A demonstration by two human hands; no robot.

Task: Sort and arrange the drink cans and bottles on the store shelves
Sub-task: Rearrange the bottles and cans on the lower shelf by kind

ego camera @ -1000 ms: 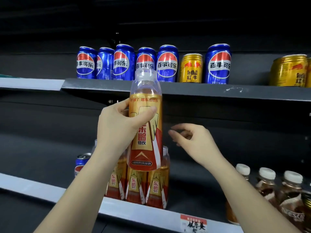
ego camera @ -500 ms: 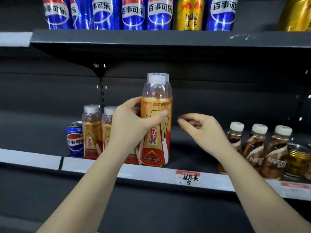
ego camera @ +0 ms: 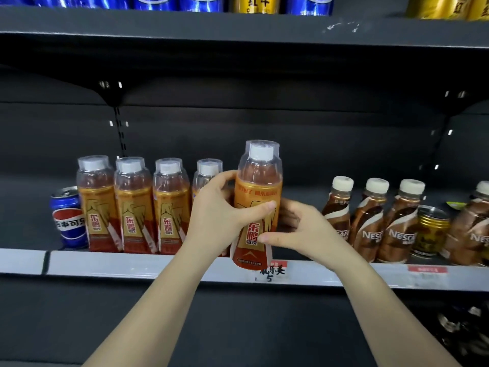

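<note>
Item: orange bottle [ego camera: 255, 207], clear over-cap, red-and-gold label, upright.
Location: held in front of the middle shelf [ego camera: 158, 263]; its base hangs over the shelf's front rail, apparently not set down.
Left hand [ego camera: 219, 215]: grips the bottle's body from the left, thumb across the label front, fingers curled round the back.
Right hand [ego camera: 299, 229]: holds the bottle's lower right side, thumb on the label, fingers wrapped behind.
Row of orange bottles [ego camera: 135, 205]: four matching ones standing on the shelf to the left, the rightmost partly hidden by the left hand.
Blue can [ego camera: 69, 217]: at the far left end, just beside the row.
Coffee bottles [ego camera: 370, 221]: brown, white-capped, standing to the right; the nearest sits just beside the right hand.
Gold can [ego camera: 430, 233]: among the coffee bottles.
Upper shelf [ego camera: 238, 25]: blue and gold cans, only their bases in view.
Slot: gap between the orange row and the coffee bottles, judged the likely destination.
Risk, tipping: the bottle is tall with a narrow base; set partly on the rail, it could fall forward.
Risk, knock-on: the right knuckles could nudge the nearest coffee bottle; the left could topple the hidden fourth bottle.
</note>
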